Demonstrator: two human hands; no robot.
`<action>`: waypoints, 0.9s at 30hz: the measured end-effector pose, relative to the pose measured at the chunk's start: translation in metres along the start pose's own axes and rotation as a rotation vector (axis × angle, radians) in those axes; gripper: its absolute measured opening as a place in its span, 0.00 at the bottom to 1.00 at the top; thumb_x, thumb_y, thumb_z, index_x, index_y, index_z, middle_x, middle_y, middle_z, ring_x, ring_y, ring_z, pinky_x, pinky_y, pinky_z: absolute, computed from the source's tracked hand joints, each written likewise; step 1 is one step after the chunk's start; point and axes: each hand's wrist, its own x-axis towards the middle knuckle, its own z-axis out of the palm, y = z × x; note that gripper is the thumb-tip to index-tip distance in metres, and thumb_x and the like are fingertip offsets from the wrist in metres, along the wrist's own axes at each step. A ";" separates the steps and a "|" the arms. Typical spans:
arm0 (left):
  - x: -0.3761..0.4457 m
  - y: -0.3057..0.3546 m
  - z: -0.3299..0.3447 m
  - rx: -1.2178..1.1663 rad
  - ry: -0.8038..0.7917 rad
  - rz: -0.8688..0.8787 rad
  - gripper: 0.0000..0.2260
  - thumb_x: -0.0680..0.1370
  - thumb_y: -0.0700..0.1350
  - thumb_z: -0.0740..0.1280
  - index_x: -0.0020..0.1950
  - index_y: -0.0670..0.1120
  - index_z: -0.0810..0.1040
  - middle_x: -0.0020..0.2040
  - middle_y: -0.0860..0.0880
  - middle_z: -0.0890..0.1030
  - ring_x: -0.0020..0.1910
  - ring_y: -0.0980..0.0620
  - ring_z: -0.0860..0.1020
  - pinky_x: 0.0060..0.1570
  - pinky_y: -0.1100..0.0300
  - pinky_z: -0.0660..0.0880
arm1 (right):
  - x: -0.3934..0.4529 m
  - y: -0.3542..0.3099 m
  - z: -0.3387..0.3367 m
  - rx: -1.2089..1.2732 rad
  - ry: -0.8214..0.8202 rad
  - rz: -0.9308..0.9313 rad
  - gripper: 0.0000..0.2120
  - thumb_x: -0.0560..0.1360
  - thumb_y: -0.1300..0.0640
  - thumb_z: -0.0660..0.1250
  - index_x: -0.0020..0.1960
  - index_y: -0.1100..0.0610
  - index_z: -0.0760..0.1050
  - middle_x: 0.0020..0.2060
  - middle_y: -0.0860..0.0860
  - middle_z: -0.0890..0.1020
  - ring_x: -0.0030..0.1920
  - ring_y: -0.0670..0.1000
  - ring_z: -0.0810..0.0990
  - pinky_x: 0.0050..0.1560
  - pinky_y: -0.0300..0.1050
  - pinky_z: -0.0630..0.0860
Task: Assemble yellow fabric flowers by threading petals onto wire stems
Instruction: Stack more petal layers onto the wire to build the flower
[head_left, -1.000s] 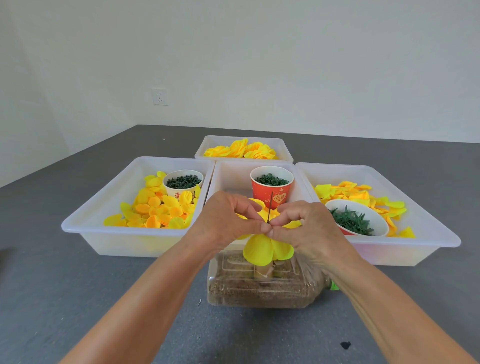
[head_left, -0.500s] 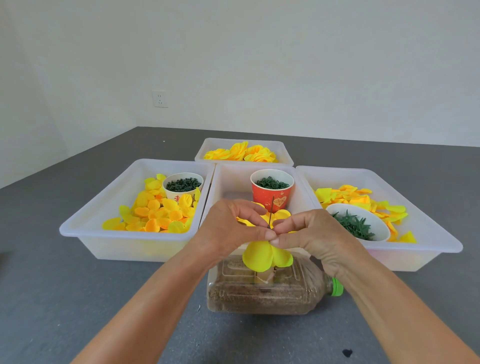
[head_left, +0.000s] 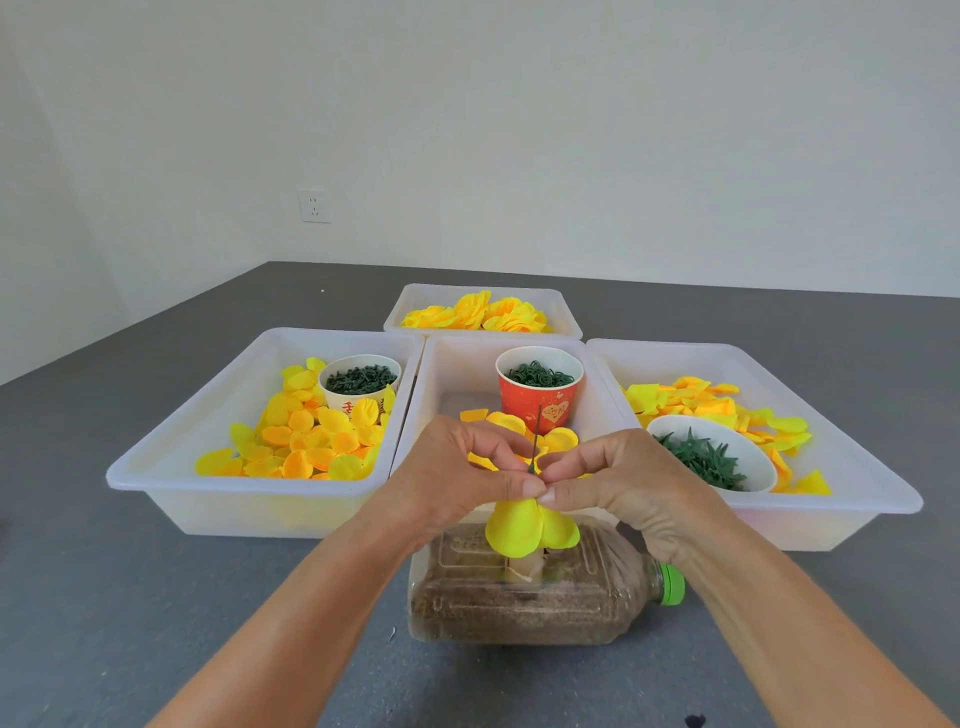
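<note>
- My left hand (head_left: 457, 475) and right hand (head_left: 621, 480) meet fingertip to fingertip, both curled in a pinch around the thin dark wire stem (head_left: 535, 441). The stem rises upright from between my thumbs, its tip in front of the red paper cup of green rings (head_left: 537, 387).
- The bright yellow fabric petals (head_left: 524, 525) I am threading hang just below my pinch, two lobes drooping over the clear plastic bottle filled with brown grit (head_left: 519, 597). The bottle lies on its side under my hands with its green cap toward my right wrist.
- I judge the petals very light, soft and floppy. They will crumple or slide if squeezed at the edges, so the hold belongs at the centre where the wire passes through.
- The wire looks thin and springy, likely to bend if I push from far up. I would pinch close to the petals and slide in short strokes.
- More loose yellow petals (head_left: 558, 439) show just beyond my knuckles in the white plastic middle tray (head_left: 452, 374). Whether they sit on the wire or lie in the tray I cannot tell.
- Off my left hand, a white plastic tray (head_left: 171, 467) holds yellow and orange petals (head_left: 306, 441) and a white paper cup of green pieces (head_left: 359, 382).
- Off my right hand, another white plastic tray (head_left: 857, 499) holds petals and a white bowl of green leaf parts (head_left: 701, 457).
- Farthest beyond my hands, a small white tray of finished yellow flowers (head_left: 483, 312).
</note>
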 end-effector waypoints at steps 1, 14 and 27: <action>0.000 0.000 0.000 0.004 -0.004 0.002 0.08 0.65 0.36 0.76 0.31 0.46 0.82 0.49 0.48 0.83 0.51 0.50 0.80 0.57 0.51 0.76 | -0.001 -0.001 -0.001 -0.011 -0.013 0.000 0.10 0.61 0.68 0.77 0.41 0.63 0.82 0.43 0.56 0.85 0.42 0.47 0.82 0.41 0.35 0.78; 0.003 -0.002 -0.002 -0.059 -0.053 0.026 0.09 0.65 0.33 0.75 0.30 0.45 0.82 0.33 0.50 0.82 0.35 0.55 0.79 0.38 0.66 0.75 | 0.088 0.009 -0.014 -0.577 0.006 -0.113 0.12 0.67 0.62 0.76 0.50 0.58 0.82 0.46 0.50 0.81 0.51 0.50 0.78 0.53 0.43 0.74; 0.001 0.000 -0.001 -0.056 -0.070 0.046 0.12 0.66 0.32 0.74 0.29 0.48 0.81 0.33 0.50 0.81 0.36 0.56 0.79 0.39 0.65 0.76 | 0.125 0.026 0.009 -1.074 0.173 -0.137 0.10 0.75 0.62 0.61 0.53 0.60 0.78 0.52 0.56 0.82 0.53 0.57 0.79 0.53 0.47 0.75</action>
